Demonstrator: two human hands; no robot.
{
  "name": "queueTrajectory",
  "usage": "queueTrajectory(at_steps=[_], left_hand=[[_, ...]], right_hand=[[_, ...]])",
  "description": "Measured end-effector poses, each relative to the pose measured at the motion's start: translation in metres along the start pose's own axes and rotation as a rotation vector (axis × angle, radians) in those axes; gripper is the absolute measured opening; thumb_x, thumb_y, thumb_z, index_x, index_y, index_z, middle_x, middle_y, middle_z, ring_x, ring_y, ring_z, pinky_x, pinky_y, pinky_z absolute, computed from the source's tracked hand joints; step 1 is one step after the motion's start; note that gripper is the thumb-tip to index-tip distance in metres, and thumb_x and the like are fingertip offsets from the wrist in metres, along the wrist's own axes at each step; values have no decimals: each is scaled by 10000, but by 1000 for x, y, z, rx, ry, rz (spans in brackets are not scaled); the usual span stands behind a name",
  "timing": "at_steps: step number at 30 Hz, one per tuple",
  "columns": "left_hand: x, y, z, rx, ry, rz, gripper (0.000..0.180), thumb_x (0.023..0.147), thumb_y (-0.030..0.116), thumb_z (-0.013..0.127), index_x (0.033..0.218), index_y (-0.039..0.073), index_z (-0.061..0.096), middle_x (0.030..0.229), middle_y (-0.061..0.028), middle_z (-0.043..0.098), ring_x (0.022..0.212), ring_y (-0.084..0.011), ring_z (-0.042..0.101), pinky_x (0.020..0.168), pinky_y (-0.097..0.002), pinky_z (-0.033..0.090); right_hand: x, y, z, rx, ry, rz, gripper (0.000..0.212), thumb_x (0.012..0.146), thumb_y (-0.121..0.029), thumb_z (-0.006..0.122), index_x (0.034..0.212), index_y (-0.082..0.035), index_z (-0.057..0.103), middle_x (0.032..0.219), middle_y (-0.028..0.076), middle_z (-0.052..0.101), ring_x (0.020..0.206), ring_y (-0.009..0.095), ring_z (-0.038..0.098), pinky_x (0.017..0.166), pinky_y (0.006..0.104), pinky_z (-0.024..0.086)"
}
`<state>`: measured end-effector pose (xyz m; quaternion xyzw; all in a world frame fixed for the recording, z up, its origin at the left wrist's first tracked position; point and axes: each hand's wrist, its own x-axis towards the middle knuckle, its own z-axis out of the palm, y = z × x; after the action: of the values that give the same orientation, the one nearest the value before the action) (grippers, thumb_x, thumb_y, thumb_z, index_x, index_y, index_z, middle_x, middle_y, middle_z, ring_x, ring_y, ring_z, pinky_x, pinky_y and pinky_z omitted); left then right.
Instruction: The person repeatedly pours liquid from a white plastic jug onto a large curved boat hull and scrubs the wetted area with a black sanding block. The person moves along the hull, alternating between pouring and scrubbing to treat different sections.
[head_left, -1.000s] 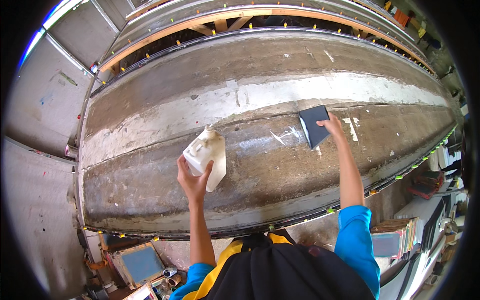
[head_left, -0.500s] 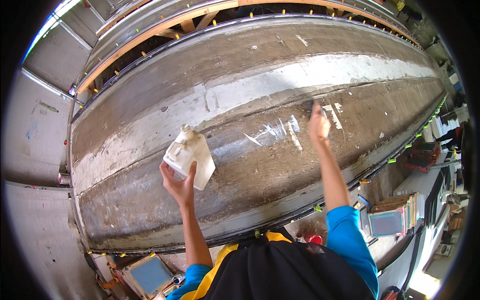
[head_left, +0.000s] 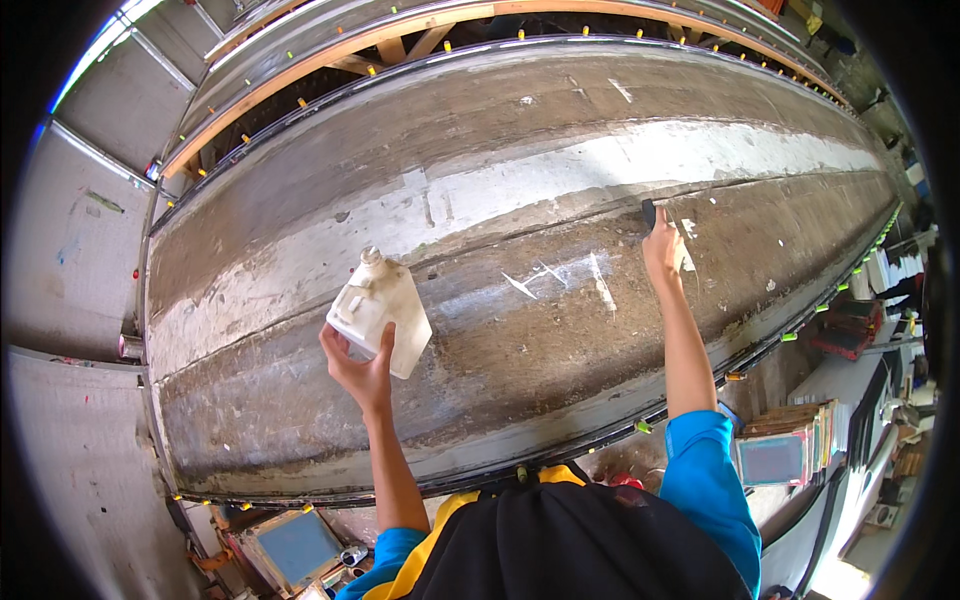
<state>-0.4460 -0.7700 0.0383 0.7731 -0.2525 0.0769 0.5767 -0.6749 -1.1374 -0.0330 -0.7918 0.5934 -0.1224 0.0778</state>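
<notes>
Head view: I stand over a long grey upturned hull (head_left: 300, 420), both arms stretched out across its worn skin.
Left hand: my left hand (head_left: 362, 372) grips a white plastic jug (head_left: 380, 310) from below, fingers wrapped round its lower body, the capped neck pointing up and away from me.
Right hand: my right hand (head_left: 662, 252) is clenched around a small dark pad (head_left: 648, 212), of which only the top edge shows above my fingers; it presses on the hull at the seam where the pale band (head_left: 560, 185) meets the darker strip.
Where the pad sits: at the far end of my reach, to the right of the white scratch marks (head_left: 560, 278) and well apart from the jug.
Where the jug sits: held just above the hull's middle, left of the scratches, not resting on the surface as far as I can tell.
Doing it well: in my judgement the pad wants flat, even pressure along the seam, in strokes short enough that I keep my balance at full stretch.
Jug care: I would hold the jug upright and steady so nothing spills onto the hull.
Surroundings: framed screens (head_left: 770, 460) lie on the floor to my right.
</notes>
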Motion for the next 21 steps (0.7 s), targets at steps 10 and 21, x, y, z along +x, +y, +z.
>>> queueTrajectory(at_steps=[10, 21], left_hand=[[3, -7, 6, -15, 28, 33, 568, 634, 134, 779, 1079, -19, 461, 969, -128, 561, 899, -202, 562, 796, -323, 449], [-6, -11, 4, -54, -10, 10, 593, 620, 144, 786, 1082, -28, 456, 977, -134, 569, 912, -215, 569, 817, -326, 447]], right_hand=[[-101, -101, 52, -129, 133, -474, 443, 804, 33, 488, 1233, 38, 380, 826, 249, 564, 591, 255, 572, 392, 241, 492], [-89, -73, 36, 108, 156, -397, 319, 821, -2, 495, 1136, 19, 453, 530, 91, 494, 356, 107, 413, 269, 184, 338]])
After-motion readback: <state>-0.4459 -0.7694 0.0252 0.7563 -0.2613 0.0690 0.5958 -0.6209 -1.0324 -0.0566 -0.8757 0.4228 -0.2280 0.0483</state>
